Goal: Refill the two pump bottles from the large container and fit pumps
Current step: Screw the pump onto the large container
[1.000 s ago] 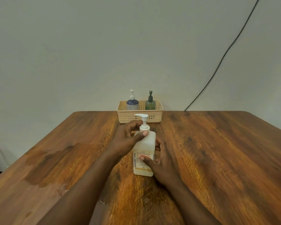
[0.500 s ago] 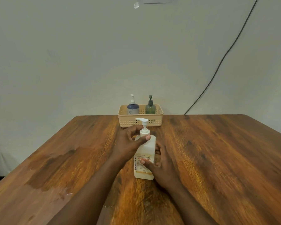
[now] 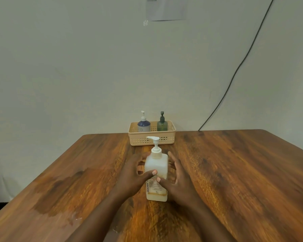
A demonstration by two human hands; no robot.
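Note:
The large container, a whitish square bottle with a white pump on top and a little amber liquid at its base, stands upright mid-table. My left hand wraps its left side, thumb across the front. My right hand cups the right side, thumb on the label and fingers spread upward. At the table's far edge, a beige basket holds two small pump bottles: a blue one with a white pump on the left and a green one with a dark pump on the right.
The wooden table carries a darker wet-looking patch at front left. A black cable runs down the wall at the right. A paper sheet hangs high on the wall.
My left hand has slid down from the pump collar to the body of the large container. My right hand's fingers have spread. The view has tilted up.

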